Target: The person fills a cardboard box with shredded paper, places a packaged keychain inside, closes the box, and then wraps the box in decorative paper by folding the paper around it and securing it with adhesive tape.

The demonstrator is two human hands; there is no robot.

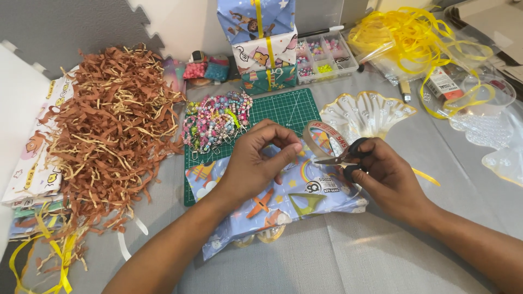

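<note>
Far to the left of the hands lies a heap of brown and tan shredded paper (114,120). Just above the left hand (256,160) sits a pile of colourful beaded bracelets (218,121). That hand pinches a strip of clear tape (311,142), fingers curled. Under both hands rests a parcel wrapped in blue cartoon-print paper (272,204). The right hand (389,179) grips black-handled scissors (343,159), blades at the tape.
</note>
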